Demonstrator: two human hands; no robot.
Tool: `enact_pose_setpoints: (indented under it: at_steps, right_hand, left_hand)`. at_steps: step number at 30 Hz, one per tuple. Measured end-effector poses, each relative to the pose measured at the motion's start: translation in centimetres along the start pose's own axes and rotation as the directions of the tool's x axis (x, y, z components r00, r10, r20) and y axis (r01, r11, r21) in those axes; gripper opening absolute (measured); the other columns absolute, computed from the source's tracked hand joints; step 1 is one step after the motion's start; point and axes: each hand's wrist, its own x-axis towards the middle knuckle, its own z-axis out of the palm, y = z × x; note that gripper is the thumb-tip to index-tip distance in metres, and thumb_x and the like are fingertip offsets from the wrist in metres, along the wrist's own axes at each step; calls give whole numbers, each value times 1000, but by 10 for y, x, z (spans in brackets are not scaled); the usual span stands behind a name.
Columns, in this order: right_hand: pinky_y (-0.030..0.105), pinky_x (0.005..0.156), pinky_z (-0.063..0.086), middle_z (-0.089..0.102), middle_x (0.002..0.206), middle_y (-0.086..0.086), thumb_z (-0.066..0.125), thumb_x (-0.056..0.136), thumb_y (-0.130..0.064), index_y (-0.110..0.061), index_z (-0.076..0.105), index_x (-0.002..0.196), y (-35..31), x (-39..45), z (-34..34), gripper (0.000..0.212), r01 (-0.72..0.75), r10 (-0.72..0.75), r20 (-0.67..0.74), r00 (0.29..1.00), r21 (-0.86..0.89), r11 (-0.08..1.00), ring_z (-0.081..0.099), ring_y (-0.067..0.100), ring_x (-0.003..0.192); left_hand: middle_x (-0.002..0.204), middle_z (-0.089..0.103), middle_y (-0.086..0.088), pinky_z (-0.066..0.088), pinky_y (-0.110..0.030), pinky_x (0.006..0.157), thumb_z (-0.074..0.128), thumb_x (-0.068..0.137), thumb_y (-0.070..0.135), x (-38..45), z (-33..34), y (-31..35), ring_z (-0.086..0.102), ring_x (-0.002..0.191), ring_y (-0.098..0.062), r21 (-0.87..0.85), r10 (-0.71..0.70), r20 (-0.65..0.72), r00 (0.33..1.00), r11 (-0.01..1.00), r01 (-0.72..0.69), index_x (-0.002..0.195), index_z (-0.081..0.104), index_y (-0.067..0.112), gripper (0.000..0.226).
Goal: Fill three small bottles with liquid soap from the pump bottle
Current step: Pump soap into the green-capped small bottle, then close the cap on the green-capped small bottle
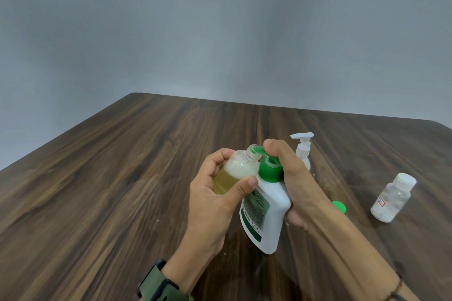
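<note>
Left hand (215, 190) grips a clear round bottle (236, 171) of foamy amber soap; right hand (291, 173) grips the smooth white pump bottle (264, 215), green spout at its neck.

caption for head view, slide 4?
Left hand tilts small bottle under green pump nozzle; right hand presses pump bottle.

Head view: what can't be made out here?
- Soap level in the white pump bottle with green pump: opaque wall.
- Small clear bottle's lower part: left hand covers it.
- Green cap: right forearm hides most.
- Small white pump bottle's body: behind right hand.
- Clear capped bottle's label: too small.
</note>
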Motion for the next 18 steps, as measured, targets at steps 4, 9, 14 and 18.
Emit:
enact_pose_setpoints:
  at_steps: [4, 9, 14, 18]
  right_hand:
    - [41, 83, 48, 70, 77, 5, 65, 60, -49, -20, 72, 69, -4, -2, 1, 31, 7, -7, 10, 1000, -6, 1000, 62, 24, 83]
    - [38, 77, 48, 68, 72, 4, 62, 63, -45, -20, 71, 65, -5, -2, 0, 26, -14, 14, -16, 1000, -4, 1000, 61, 22, 77]
    - [37, 77, 53, 72, 76, 4, 60, 67, -52, -22, 73, 70, -9, -2, -1, 33, -1, 1, 7, 1000, -55, 999, 65, 20, 76]
    - [44, 92, 50, 71, 96, 5, 57, 46, -82, -25, 70, 89, -18, -11, -3, 72, 55, -55, 6, 998, -210, 976, 65, 23, 94]
  left_hand:
    - [96, 71, 4, 54, -20, 69, 82, 54, 21, -1, -1, 0, 67, 88, -13, 4, 7, 2, 1000, 1000, -7, 92, 67, 31, 43]
    - [95, 71, 3, 53, -19, 69, 81, 52, 24, 0, -1, -1, 67, 87, -12, 20, 13, 8, 1000, 1000, -13, 92, 67, 31, 43]
    - [97, 71, 3, 53, -20, 70, 83, 54, 23, -1, -4, -3, 67, 89, -12, 30, -4, 16, 1000, 1000, 4, 93, 67, 32, 43]
    - [101, 71, -2, 53, -22, 71, 87, 54, 23, -3, -8, -2, 67, 93, -16, 6, -54, -10, 998, 999, 54, 96, 66, 25, 47]
